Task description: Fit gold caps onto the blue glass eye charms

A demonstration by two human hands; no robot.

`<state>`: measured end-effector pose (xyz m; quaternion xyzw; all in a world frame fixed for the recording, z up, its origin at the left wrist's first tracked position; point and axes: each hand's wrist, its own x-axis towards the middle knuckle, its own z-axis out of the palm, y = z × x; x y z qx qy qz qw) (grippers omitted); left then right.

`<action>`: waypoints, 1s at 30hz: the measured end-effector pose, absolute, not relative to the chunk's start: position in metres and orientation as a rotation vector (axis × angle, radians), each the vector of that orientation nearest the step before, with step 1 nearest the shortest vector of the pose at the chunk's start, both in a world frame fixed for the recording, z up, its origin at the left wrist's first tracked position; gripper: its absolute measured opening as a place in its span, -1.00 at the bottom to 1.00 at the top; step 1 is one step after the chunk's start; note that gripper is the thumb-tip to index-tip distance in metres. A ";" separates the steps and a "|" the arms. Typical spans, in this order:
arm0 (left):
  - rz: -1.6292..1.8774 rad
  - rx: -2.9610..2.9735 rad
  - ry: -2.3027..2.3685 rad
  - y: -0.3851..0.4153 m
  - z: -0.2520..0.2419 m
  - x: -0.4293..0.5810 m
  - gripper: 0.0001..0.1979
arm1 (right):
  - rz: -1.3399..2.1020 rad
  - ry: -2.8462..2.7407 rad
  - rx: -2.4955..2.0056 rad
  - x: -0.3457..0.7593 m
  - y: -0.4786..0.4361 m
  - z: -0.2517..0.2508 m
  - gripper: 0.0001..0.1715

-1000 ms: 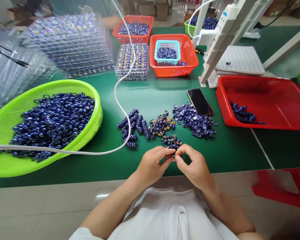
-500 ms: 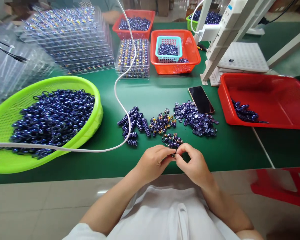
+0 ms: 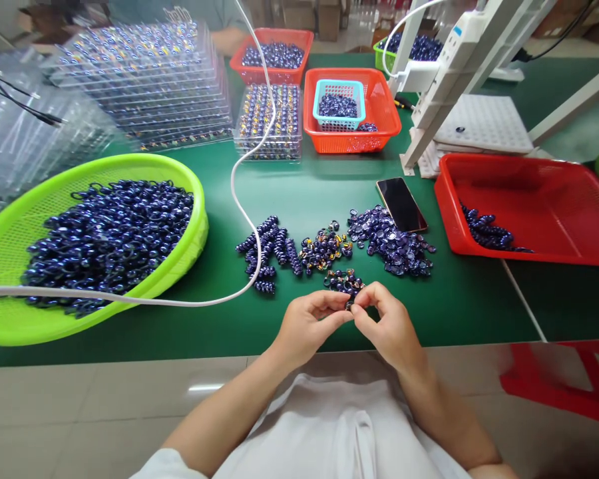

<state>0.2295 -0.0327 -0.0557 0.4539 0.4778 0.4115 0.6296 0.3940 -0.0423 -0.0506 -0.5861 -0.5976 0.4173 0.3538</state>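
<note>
My left hand [image 3: 307, 326] and my right hand [image 3: 392, 326] meet fingertip to fingertip near the table's front edge. Between their pinched tips is a small dark, shiny bead-like piece [image 3: 350, 305], mostly covered by the fingers; both hands grip it. Just beyond lies a small heap of dark beaded pieces [image 3: 343, 281]. Behind that heap is a pile of dark pieces with yellow-striped beads [image 3: 324, 249]. To its right spreads a pile of dark blue, cup-shaped caps [image 3: 397, 243]. On the left lie several twisted strands of dark blue beads [image 3: 265, 249].
A big green basket [image 3: 202, 219] of dark beaded loops stands left, crossed by a white cable [image 3: 234, 189]. A phone [image 3: 402, 205] touches the caps. Red tray [image 3: 539, 199] right; orange basket [image 3: 352, 143], stacked clear trays [image 3: 180, 100] and a metal post [image 3: 419, 140] behind.
The view has tilted slightly, so the table's far things sit a little lower. My left fingers have shifted around the small piece, the thumb now straighter. Both hands still pinch it.
</note>
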 end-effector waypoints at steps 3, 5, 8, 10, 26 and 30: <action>0.958 0.786 1.092 -0.033 -0.057 0.232 -0.78 | 1.068 -1.519 -1.487 0.390 -0.040 -0.052 -0.89; 0.983 0.714 1.094 -0.034 -0.058 0.232 -0.78 | 1.085 -1.503 -1.449 0.389 -0.040 -0.054 -0.90; 1.018 0.670 1.066 -0.034 -0.059 0.231 -0.78 | 1.146 -1.486 -1.371 0.392 -0.040 -0.059 -0.95; 1.030 0.667 1.054 -0.034 -0.059 0.229 -0.80 | 1.182 -1.489 -1.314 0.397 -0.042 -0.063 -0.90; 0.931 0.743 1.126 -0.031 -0.052 0.238 -0.87 | 0.487 -1.876 -1.007 0.404 -0.049 -0.071 -0.66; 0.902 0.843 1.161 -0.032 -0.053 0.239 -0.84 | 0.441 -1.946 -1.062 0.406 -0.050 -0.072 -0.69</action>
